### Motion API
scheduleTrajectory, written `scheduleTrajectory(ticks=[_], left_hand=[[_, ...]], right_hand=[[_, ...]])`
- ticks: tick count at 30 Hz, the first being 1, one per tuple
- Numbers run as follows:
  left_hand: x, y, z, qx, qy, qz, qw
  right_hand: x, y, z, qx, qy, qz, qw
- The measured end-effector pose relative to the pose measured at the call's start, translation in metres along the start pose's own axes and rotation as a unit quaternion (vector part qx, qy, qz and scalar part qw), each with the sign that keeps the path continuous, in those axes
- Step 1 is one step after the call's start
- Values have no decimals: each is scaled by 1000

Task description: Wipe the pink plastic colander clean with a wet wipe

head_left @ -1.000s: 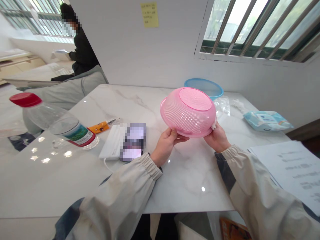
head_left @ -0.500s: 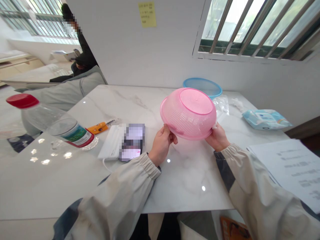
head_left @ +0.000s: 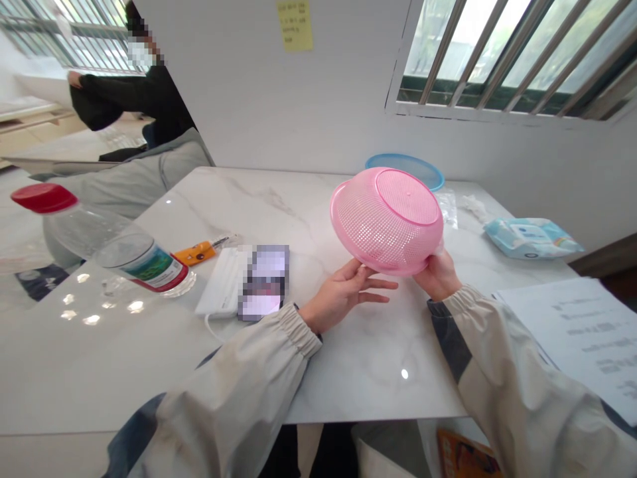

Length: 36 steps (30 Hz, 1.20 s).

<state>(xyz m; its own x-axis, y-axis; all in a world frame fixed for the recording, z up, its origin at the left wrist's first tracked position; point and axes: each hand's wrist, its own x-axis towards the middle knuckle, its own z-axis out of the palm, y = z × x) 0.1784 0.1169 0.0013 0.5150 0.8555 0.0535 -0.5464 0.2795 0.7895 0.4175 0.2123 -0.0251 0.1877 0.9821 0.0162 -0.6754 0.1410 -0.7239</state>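
A pink mesh basket (head_left: pixel 383 226) is held bottom-up and tilted above the white marbled table (head_left: pixel 363 372). My right hand (head_left: pixel 438 273) grips its lower right rim, with the fingers partly hidden behind it. My left hand (head_left: pixel 348 292) is under the lower left rim, its fingers spread and pointing right; the thumb and index finger are at the rim, and whether they touch it is hard to tell. Behind the pink basket stands a blue basket (head_left: pixel 405 162), partly covered by it.
Left are a red-capped bottle (head_left: pixel 149 259), an orange item (head_left: pixel 195 253), a white pad (head_left: pixel 223 282) and a phone (head_left: pixel 263 282). Right are a wipes pack (head_left: pixel 530 238), papers (head_left: pixel 582 332) and clear plastic (head_left: pixel 448 207). A person in black (head_left: pixel 129 99) sits beyond the partition.
The pink basket has shifted slightly right and tilted more. My left hand has moved right along its rim and its fingers have opened. The other person's arm is now raised.
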Motion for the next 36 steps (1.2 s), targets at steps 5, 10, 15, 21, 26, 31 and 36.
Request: scheduleTrajectory(ticks=[5, 10, 15, 21, 26, 31, 36], left_hand=[[2, -4, -3, 58, 26, 10, 998], [5, -5, -10, 70, 94, 58, 991], [6, 0, -8, 29, 159, 86, 983], [9, 9, -3, -21, 247, 114, 962], [8, 7, -3, -9, 213, 78, 974], [3, 0, -3, 24, 111, 58, 992], [-2, -2, 0, 86, 4, 15, 996]], right_hand=[[-4, 0, 4, -12, -9, 30, 999], [-3, 2, 11, -11, 16, 43, 999], [-3, 0, 11, -10, 30, 61, 998], [-2, -4, 6, -32, 33, 86, 995], [0, -4, 4, -45, 37, 75, 995], [1, -4, 4, -58, 4, 61, 996], [-5, -8, 9, -68, -6, 77, 995]])
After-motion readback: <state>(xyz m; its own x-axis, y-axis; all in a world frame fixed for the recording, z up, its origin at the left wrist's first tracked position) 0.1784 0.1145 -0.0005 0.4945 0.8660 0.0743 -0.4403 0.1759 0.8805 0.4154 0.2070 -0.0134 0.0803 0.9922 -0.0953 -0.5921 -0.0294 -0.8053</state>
